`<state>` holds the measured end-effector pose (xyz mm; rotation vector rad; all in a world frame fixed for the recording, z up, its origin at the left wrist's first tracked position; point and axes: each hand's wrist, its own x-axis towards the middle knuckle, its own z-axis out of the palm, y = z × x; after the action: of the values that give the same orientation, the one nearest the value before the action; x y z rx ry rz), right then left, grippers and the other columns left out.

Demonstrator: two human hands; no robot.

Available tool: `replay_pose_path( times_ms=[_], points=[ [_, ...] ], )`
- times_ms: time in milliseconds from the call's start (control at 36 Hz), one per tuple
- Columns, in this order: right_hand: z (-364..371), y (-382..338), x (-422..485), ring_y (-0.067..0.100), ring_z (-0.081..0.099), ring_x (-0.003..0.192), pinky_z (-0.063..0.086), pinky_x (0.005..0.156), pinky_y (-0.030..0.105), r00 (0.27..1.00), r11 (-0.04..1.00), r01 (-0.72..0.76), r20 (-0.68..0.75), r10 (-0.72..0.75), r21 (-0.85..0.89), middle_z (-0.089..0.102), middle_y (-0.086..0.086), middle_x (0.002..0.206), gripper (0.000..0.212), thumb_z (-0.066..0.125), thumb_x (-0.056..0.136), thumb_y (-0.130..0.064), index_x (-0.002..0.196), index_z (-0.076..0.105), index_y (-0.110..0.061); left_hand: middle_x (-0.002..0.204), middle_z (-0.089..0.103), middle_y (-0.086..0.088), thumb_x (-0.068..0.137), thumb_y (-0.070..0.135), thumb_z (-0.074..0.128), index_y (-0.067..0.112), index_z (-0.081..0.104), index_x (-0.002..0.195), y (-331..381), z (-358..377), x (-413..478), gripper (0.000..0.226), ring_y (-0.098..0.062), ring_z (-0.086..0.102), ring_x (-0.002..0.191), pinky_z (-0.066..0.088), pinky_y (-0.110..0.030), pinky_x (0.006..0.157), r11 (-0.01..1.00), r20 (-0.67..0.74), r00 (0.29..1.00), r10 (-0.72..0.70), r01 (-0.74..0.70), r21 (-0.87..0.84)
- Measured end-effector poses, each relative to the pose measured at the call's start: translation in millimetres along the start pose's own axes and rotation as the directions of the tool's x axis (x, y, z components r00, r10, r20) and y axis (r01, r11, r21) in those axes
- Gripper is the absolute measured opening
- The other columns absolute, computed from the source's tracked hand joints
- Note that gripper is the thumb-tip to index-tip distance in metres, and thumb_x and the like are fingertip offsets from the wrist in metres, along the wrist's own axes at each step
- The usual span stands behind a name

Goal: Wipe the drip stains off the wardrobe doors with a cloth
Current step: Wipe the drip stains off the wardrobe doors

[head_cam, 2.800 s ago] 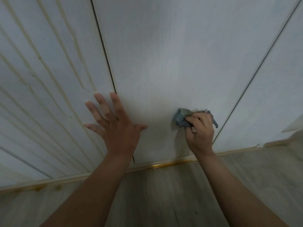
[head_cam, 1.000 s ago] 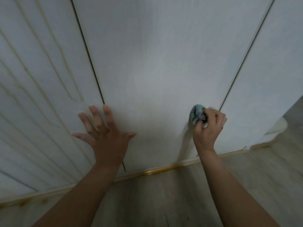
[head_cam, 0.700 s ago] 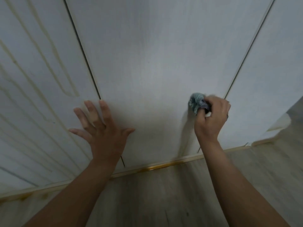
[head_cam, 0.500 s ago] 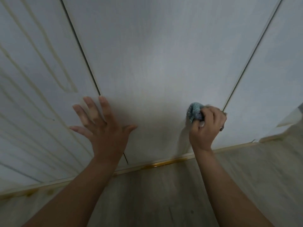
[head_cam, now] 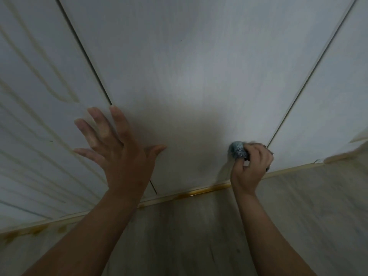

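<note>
Grey wood-grain floor (head_cam: 189, 236), yellowish strip (head_cam: 199, 191) at edge

The cloth (head_cam: 238, 150) is mostly hidden inside the grip of the right hand (head_cam: 252, 166), low on the middle door (head_cam: 189, 76); only a blue-grey wad shows. The right hand's knuckles are blurred. The left hand (head_cam: 119, 154) covers part of the seam (head_cam: 87, 58) at the middle door's left edge. The drip stains (head_cam: 59, 92), left of the middle door, are cut off by the frame edge. A pale shape (head_cam: 360, 136), right of the middle door, is cut off and unidentifiable.
</note>
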<state>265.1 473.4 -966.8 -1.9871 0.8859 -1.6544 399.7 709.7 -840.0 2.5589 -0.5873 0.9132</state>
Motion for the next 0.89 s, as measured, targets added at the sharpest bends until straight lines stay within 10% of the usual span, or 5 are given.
replay_pose_path(
  times_ms=[139, 278, 528, 694, 889],
  points=[
    [12.2, 19.6, -65.5, 0.041, 0.056, 0.097, 0.030, 0.090, 0.020, 0.964, 0.981, -0.168, 0.192, 0.184, -0.096, 0.065, 0.021, 0.099, 0.024, 0.055, 0.075, 0.005, 0.096, 0.068, 0.003, 0.161, 0.012, -0.040, 0.072, 0.091, 0.057, 0.008, -0.001, 0.159, 2.3, -4.0, 0.7, 0.133, -0.065, 0.010, 0.146, 0.020, -0.091, 0.096, 1.000, 0.015, 1.000, -0.006, 0.006, 0.022],
    [-3.8, 65.2, -120.0, 0.039, 0.062, 0.100, 0.039, 0.087, 0.031, 0.729, 0.855, -0.455, 0.447, 0.519, -0.249, 0.069, 0.016, 0.104, 0.021, 0.062, 0.088, 0.008, 0.104, 0.072, -0.002, 0.160, 0.011, -0.042, 0.073, 0.090, 0.057, 0.005, 0.002, 0.159, 4.9, -8.9, 0.4, 0.133, -0.066, 0.010, 0.145, 0.018, -0.092, 0.096, 1.000, 0.037, 0.999, -0.006, 0.005, 0.014],
    [-27.5, 112.0, -64.2, 0.032, 0.064, 0.097, 0.051, 0.080, 0.041, 0.266, 0.262, -0.963, -0.078, 0.961, -0.056, 0.065, 0.016, 0.110, 0.034, 0.058, 0.102, -0.031, 0.124, 0.062, -0.006, 0.160, 0.012, -0.043, 0.074, 0.091, 0.054, 0.005, 0.004, 0.158, 6.7, -10.5, 2.4, 0.130, -0.068, 0.010, 0.144, 0.018, -0.093, 0.094, 0.999, 0.044, 0.999, -0.012, 0.014, -0.034],
    [-22.0, 139.0, -52.3, 0.041, 0.058, 0.119, 0.047, 0.098, 0.046, 0.486, 0.511, -0.776, 0.167, 0.858, -0.371, 0.063, 0.021, 0.129, 0.037, 0.053, 0.099, -0.005, 0.135, 0.061, -0.008, 0.159, 0.011, -0.044, 0.074, 0.089, 0.058, 0.003, 0.003, 0.156, 6.5, -12.4, 1.7, 0.131, -0.068, 0.009, 0.144, 0.018, -0.093, 0.094, 1.000, 0.050, 0.999, -0.007, 0.008, -0.029],
    [-0.9, 154.3, -71.7, 0.047, 0.052, 0.121, 0.048, 0.102, 0.054, 0.508, 0.582, -0.539, 0.317, 0.801, -0.609, 0.052, 0.022, 0.138, 0.047, 0.048, 0.095, -0.005, 0.141, 0.055, -0.014, 0.159, 0.010, -0.045, 0.072, 0.086, 0.064, 0.004, 0.001, 0.156, 6.8, -12.6, 2.1, 0.134, -0.068, 0.008, 0.144, 0.020, -0.092, 0.095, 1.000, 0.064, 0.998, -0.013, 0.013, -0.005]
  ],
)
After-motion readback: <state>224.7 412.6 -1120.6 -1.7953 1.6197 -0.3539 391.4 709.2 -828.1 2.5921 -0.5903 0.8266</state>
